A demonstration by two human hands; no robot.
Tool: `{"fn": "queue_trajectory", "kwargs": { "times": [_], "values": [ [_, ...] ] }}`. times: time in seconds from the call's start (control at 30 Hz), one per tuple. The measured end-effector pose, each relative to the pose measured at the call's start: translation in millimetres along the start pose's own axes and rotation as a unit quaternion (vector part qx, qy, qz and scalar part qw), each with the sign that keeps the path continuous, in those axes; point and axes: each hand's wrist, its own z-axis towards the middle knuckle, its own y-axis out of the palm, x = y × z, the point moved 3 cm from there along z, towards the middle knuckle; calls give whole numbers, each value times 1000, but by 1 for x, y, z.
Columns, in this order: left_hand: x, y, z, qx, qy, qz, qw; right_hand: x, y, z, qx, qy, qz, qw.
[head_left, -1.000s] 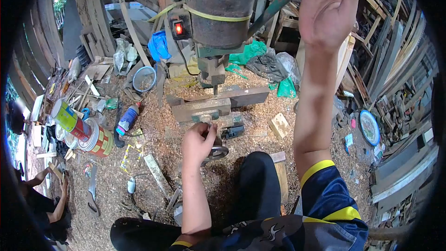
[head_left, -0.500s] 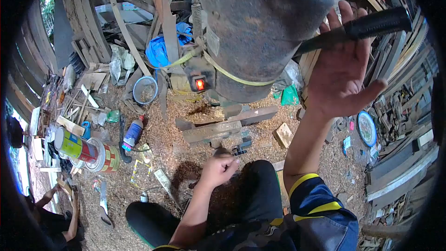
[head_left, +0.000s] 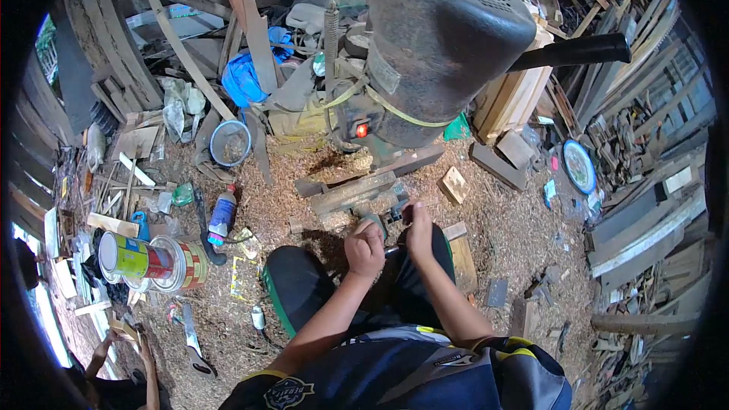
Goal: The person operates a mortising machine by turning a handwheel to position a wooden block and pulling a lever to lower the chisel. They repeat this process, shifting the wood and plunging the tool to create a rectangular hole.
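A large worn, dark metal machine (head_left: pixel 433 45) stands before me, with a black handle (head_left: pixel 581 52) sticking out to the right and a red lit switch (head_left: pixel 361 130). Low at its base lies a wooden block (head_left: pixel 355 194), close to a small dark metal fitting (head_left: pixel 394 215). My left hand (head_left: pixel 365 247) is curled into a fist just in front of this fitting; whatever it grips is hidden. At the fitting's right side, my right hand (head_left: pixel 419 234) has its fingers closed, and what they hold cannot be made out. Both hands are between my knees.
Wood shavings cover the ground. To the left are stacked paint cans (head_left: pixel 156 260), a bottle (head_left: pixel 222 216), a handsaw (head_left: pixel 196 342) and a blue-rimmed bucket (head_left: pixel 230 143). Timber offcuts (head_left: pixel 454 184) and a round tray (head_left: pixel 579 167) lie right. Another person's arms (head_left: pixel 148 368) hold wood at lower left.
My right hand has dropped from beside the machine's handle, where it was open, to the base next to my left hand. My left hand remains low, and the view has shifted.
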Motion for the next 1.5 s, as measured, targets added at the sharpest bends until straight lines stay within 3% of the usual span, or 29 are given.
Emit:
{"fn": "queue_trajectory", "kwargs": {
  "times": [0.07,0.13,0.17,0.27,0.3,0.4,0.47,0.53,0.67,1.03,1.1,1.2,1.27,1.33,1.43,1.5],
  "values": [
    [-4,-4,-1,-11,20,22,999,34,12,-14,4,91,69,993],
    [0,-4,0,-27,17,11,999,23,9,-17,61,120,16,991],
    [-5,-2,-1,-36,17,19,999,16,15,-18,95,81,39,991],
    [-7,-2,-1,-57,35,15,998,11,14,-20,36,128,85,987],
    [-10,-1,-1,-74,46,31,996,8,18,-21,68,140,113,981],
    [-15,4,-5,-71,14,-12,997,15,19,-20,47,102,103,988],
    [-22,5,-6,-97,32,5,995,15,21,-20,70,102,110,986],
    [-18,4,-3,-53,62,12,997,20,17,-21,69,106,108,986],
    [-19,3,-3,-86,-28,-30,995,36,14,-17,79,94,107,987],
    [-16,1,4,-136,-32,-22,990,34,16,-21,135,96,130,978],
    [-7,-3,9,-69,86,34,993,34,16,-22,134,97,122,979],
    [-11,-8,8,-67,102,51,991,39,15,-23,143,99,106,979],
    [-24,-16,0,-51,78,14,996,38,17,-23,136,85,90,983],
    [-34,-31,-14,-4,52,71,996,45,16,-19,127,82,95,984],
    [-71,-41,-39,64,-57,83,993,26,17,-21,112,55,33,992],
    [-83,-35,-45,85,-81,76,990,25,18,-21,105,54,62,991]
  ]
}}
